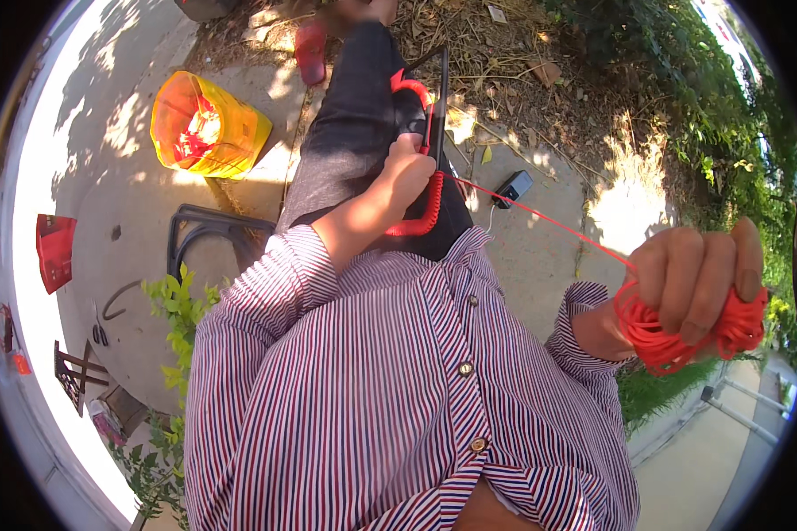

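Note:
Over my lap lies a black frame (444, 106), its curved bar wound with tight turns of red cord (425, 223). My left hand (407, 173) is closed around the wrapped bar, thumb pressed on top. From there a single taut strand (540, 215) runs right to my right hand (698, 276). That hand, held out at the far right, grips a bundle of red cord (651, 332), its fingers curled over the loops. The palm side of each grip is hidden. The frame's near part is partly covered by my left hand and the windings.
At left stands a yellow bag (243, 133) with red material inside. Another black frame (181, 232) lies on the concrete beside my leg. Scissors (99, 334), a red packet (55, 252) and a small dark device (512, 188) with a white cable rest on the ground. Green plants grow at right.

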Demonstrator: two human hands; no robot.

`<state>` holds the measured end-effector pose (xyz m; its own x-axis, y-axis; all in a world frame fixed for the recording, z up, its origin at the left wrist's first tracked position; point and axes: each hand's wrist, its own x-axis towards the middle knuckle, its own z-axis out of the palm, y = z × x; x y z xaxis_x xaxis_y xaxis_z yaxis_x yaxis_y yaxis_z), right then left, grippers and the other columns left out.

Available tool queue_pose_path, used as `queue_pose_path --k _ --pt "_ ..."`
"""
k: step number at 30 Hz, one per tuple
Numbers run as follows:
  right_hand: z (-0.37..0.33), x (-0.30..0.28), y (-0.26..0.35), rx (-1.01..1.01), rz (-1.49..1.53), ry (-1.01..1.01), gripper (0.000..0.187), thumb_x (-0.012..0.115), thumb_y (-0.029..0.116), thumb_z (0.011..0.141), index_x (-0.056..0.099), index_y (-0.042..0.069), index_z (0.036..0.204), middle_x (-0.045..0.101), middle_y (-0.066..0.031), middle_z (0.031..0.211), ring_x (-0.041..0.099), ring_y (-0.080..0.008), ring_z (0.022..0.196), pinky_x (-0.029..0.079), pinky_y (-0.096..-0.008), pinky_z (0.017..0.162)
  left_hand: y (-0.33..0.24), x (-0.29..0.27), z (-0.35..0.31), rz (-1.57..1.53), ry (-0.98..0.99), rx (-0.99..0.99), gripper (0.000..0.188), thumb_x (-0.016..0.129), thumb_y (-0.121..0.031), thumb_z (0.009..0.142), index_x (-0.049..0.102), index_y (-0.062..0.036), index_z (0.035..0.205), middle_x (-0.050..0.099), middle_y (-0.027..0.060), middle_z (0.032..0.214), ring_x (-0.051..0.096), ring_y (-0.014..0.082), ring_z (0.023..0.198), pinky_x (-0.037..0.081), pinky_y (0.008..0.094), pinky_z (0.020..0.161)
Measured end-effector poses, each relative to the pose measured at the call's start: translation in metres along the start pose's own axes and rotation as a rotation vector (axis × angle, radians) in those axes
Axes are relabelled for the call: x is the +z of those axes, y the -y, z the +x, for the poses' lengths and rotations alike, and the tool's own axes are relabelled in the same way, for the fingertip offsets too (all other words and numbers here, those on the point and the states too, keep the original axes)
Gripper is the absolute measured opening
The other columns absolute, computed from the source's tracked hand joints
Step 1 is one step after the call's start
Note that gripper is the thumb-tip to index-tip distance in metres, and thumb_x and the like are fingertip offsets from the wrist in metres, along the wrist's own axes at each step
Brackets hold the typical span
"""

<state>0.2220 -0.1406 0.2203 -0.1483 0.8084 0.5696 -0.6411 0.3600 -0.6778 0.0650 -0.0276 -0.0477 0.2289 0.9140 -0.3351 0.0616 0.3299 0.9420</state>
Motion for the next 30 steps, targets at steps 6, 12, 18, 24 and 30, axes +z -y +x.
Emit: queue_pose_path --k 6,12,18,24,30 --pt "0.007 -0.031 0.001 -0.071 -0.403 0.174 0.024 0.068 0.028 0.087 0.068 0.009 0.101 0.064 -0.0022 0.095 0.053 -0.0126 0.074 0.041 -0.0316 0.064 -0.068 -0.014 -0.038 0.349 0.046 0.533 0.035 0.059 0.001 0.078 0.052 0.0003 0.113 0.061 0.0036 0.079 0.053 0.0119 0.081 0.044 0.0271 0.071" --pt "-0.057 -0.119 -0.128 0.593 -1.362 0.319 0.031 0.068 0.0 0.076 0.065 0.004 0.106 0.058 -0.006 0.086 0.058 -0.0138 0.077 0.047 -0.0252 0.068 -0.034 -0.065 -0.007 0.702 0.171 0.261 0.025 0.061 -0.024 0.088 0.064 -0.0006 0.079 0.061 0.0146 0.067 0.059 0.0245 0.063 0.046 0.0361 0.06" --pt "-0.076 -0.119 -0.194 0.902 -0.825 -0.266 0.03 0.068 0.005 0.077 0.059 0.0 0.106 0.063 -0.0097 0.094 0.061 -0.0155 0.087 0.049 -0.0289 0.075 -0.015 -0.052 -0.008 0.548 0.162 0.196 0.032 0.055 -0.028 0.096 0.063 0.0005 0.084 0.061 0.0086 0.067 0.057 0.0171 0.064 0.044 0.0331 0.06" --pt "-0.054 -0.091 -0.166 0.365 -0.949 -0.211 0.033 0.07 0.008 0.082 0.056 0.001 0.111 0.065 -0.0081 0.101 0.061 -0.0157 0.096 0.047 -0.0294 0.085 -0.086 -0.056 -0.029 -0.43 0.495 -0.021 0.025 0.046 -0.02 0.095 0.059 -0.0061 0.079 0.05 -0.0029 0.061 0.036 0.0057 0.043 0.025 0.0225 0.04" --pt "-0.033 -0.108 -0.087 0.087 -0.12 -0.408 0.028 0.048 0.027 0.1 0.056 0.001 0.11 0.059 -0.0078 0.096 0.058 -0.0198 0.083 0.039 -0.0443 0.102 -0.065 -0.035 -0.015 -0.165 0.361 -0.043 0.026 0.05 -0.029 0.093 0.059 -0.0086 0.08 0.053 -0.0018 0.071 0.044 0.0076 0.055 0.033 0.0235 0.048"
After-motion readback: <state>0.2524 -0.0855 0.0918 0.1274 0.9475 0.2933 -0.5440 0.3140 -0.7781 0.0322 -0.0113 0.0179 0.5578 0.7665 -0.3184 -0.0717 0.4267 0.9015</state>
